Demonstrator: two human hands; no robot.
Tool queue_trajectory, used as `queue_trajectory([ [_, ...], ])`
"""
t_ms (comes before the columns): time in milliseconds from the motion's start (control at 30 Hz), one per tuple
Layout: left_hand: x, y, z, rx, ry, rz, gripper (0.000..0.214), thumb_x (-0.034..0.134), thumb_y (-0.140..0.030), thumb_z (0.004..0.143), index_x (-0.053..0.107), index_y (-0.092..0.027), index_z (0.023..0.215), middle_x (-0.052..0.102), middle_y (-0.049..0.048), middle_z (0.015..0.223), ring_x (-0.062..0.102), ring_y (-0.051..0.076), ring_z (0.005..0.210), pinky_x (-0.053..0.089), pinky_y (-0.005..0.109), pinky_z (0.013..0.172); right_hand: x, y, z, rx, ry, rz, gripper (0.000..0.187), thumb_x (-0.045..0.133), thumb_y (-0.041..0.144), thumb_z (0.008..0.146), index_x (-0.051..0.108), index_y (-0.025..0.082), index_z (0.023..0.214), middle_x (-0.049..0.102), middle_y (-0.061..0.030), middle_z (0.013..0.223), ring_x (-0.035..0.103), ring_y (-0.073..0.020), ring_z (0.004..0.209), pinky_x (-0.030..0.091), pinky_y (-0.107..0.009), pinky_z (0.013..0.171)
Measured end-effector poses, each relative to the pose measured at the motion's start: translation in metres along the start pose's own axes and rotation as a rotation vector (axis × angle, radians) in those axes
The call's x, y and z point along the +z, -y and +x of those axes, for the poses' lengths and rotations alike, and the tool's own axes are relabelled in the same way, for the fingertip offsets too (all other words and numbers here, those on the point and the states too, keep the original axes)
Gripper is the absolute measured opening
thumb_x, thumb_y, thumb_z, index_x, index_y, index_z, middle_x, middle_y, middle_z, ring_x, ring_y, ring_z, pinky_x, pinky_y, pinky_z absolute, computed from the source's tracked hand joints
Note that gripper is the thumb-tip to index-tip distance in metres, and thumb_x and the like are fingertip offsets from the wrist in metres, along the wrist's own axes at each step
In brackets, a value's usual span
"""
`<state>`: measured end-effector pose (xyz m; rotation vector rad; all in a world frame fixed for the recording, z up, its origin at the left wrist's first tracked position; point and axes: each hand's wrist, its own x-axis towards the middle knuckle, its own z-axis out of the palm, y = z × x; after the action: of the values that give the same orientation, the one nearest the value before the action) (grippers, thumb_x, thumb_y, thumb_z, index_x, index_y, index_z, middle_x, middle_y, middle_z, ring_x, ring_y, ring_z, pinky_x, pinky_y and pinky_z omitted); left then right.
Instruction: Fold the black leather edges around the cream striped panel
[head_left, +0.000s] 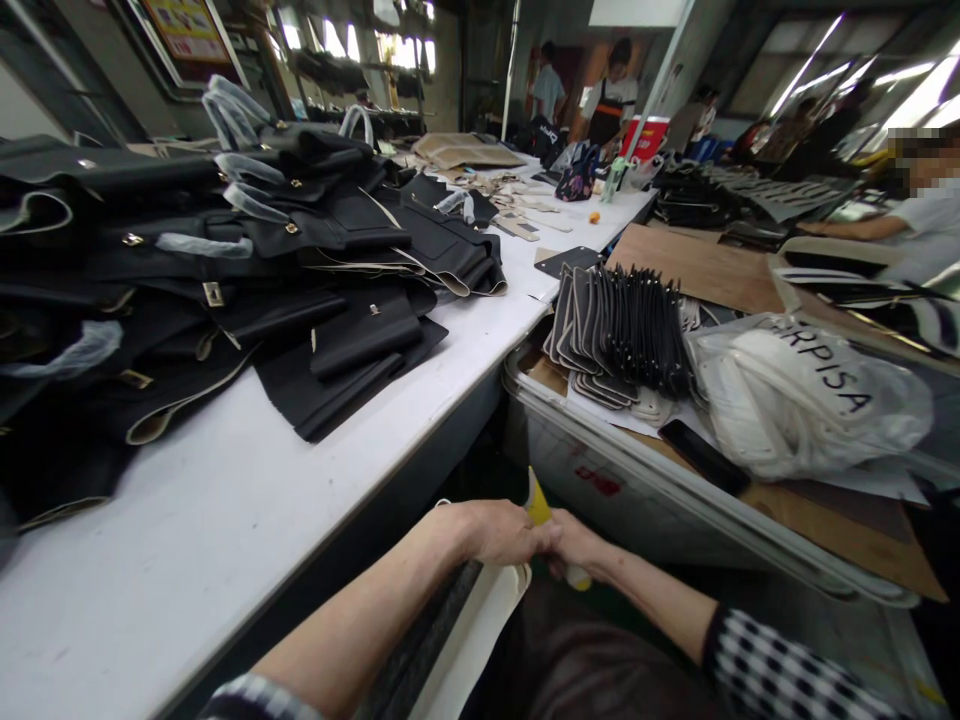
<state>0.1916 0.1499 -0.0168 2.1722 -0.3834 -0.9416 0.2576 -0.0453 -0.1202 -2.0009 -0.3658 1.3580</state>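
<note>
My left hand (501, 532) and my right hand (571, 546) meet low in front of me, below the table edge. Both are closed around a small yellow and white object (538, 508) whose tip sticks up between them; I cannot make out what it is. Under my left forearm lies a cream panel with a dark edge (472, 620). On the white table (247, 500) to my left sits a big heap of black leather bag pieces (187, 290) with gold fittings.
A row of dark upright pieces (622, 330) stands on a crate top to the right, beside a clear plastic bag (810, 390) with printed letters and a black phone (701, 455). Brown boards (697, 265) lie behind. Several people work at the far end and right.
</note>
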Motion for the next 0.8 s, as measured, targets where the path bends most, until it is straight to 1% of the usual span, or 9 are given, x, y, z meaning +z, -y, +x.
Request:
queue_trajectory([
  [100,-0.006,0.003,0.003,-0.029,0.051,-0.081,0.075,0.020,-0.065,0.093,0.066,-0.011,0.115,0.071,0.0153,0.110,0.066,0.027,0.098,0.049,0.036,0.087,-0.053,-0.007,-0.028,0.044,0.102,-0.018,0.030,0.069,0.025,0.078,0.054,0.015,0.101,0.061,0.0024,0.061,0.053,-0.0117,0.040,0.040,-0.019,0.037],
  [200,-0.012,0.007,0.005,-0.085,0.137,-0.205,0.076,0.027,-0.068,0.090,0.058,-0.009,0.126,0.067,0.0171,0.119,0.065,0.030,0.103,0.050,0.039,0.088,-0.082,0.002,-0.067,0.108,0.399,-0.019,0.034,0.069,0.037,0.078,0.059,0.015,0.102,0.067,-0.0036,0.068,0.059,-0.0136,0.045,0.045,-0.019,0.041],
  [233,-0.014,0.008,0.006,-0.098,0.160,-0.218,0.076,0.032,-0.068,0.089,0.054,-0.009,0.131,0.065,0.0178,0.124,0.064,0.031,0.107,0.049,0.041,0.091,-0.083,0.008,-0.075,0.123,0.491,-0.029,0.033,0.065,0.043,0.081,0.062,0.015,0.100,0.067,-0.0042,0.068,0.058,-0.0124,0.045,0.045,-0.018,0.041],
  [300,-0.016,0.010,0.008,-0.105,0.176,-0.179,0.082,0.048,-0.067,0.082,0.045,-0.008,0.139,0.057,0.0193,0.134,0.057,0.033,0.119,0.046,0.043,0.098,-0.074,0.022,-0.083,0.133,0.592,-0.088,0.036,0.055,0.049,0.088,0.065,0.014,0.092,0.065,-0.0036,0.064,0.055,-0.0101,0.041,0.043,-0.016,0.038],
  [367,-0.018,0.011,0.011,-0.098,0.172,-0.113,0.096,0.068,-0.058,0.070,0.035,-0.008,0.146,0.053,0.0191,0.139,0.050,0.035,0.128,0.044,0.041,0.101,-0.059,0.036,-0.077,0.126,0.620,-0.186,0.039,0.050,0.051,0.090,0.064,0.015,0.086,0.061,-0.0017,0.058,0.052,-0.0097,0.037,0.040,-0.015,0.034],
  [433,-0.019,0.013,0.013,-0.091,0.207,-0.118,0.111,0.078,-0.044,0.060,0.024,-0.008,0.150,0.058,0.0173,0.134,0.051,0.033,0.127,0.047,0.037,0.098,-0.045,0.048,-0.066,0.094,0.626,-0.274,0.040,0.047,0.052,0.092,0.062,0.015,0.084,0.059,-0.0005,0.056,0.051,-0.0104,0.035,0.038,-0.015,0.031],
  [500,-0.019,0.014,0.014,-0.086,0.260,-0.150,0.115,0.079,-0.030,0.058,0.014,-0.007,0.152,0.063,0.0167,0.128,0.057,0.031,0.120,0.049,0.035,0.094,-0.036,0.055,-0.055,0.049,0.627,-0.321,0.041,0.044,0.053,0.093,0.060,0.016,0.083,0.058,-0.0001,0.055,0.051,-0.0108,0.035,0.037,-0.015,0.030],
  [600,-0.021,0.014,0.013,-0.087,0.309,-0.165,0.115,0.073,-0.020,0.061,0.005,-0.007,0.152,0.063,0.0176,0.128,0.062,0.029,0.112,0.051,0.033,0.090,-0.030,0.061,-0.048,0.004,0.600,-0.360,0.043,0.043,0.054,0.093,0.059,0.016,0.082,0.058,-0.0004,0.055,0.052,-0.0108,0.037,0.040,-0.016,0.032],
  [800,-0.021,0.019,0.013,-0.052,0.317,-0.154,0.106,0.069,-0.018,0.065,0.009,-0.010,0.152,0.063,0.0161,0.128,0.063,0.027,0.110,0.051,0.032,0.088,-0.024,0.066,-0.047,0.021,0.583,-0.382,0.047,0.041,0.058,0.093,0.057,0.016,0.081,0.058,-0.0014,0.056,0.051,-0.0107,0.036,0.039,-0.016,0.032],
])
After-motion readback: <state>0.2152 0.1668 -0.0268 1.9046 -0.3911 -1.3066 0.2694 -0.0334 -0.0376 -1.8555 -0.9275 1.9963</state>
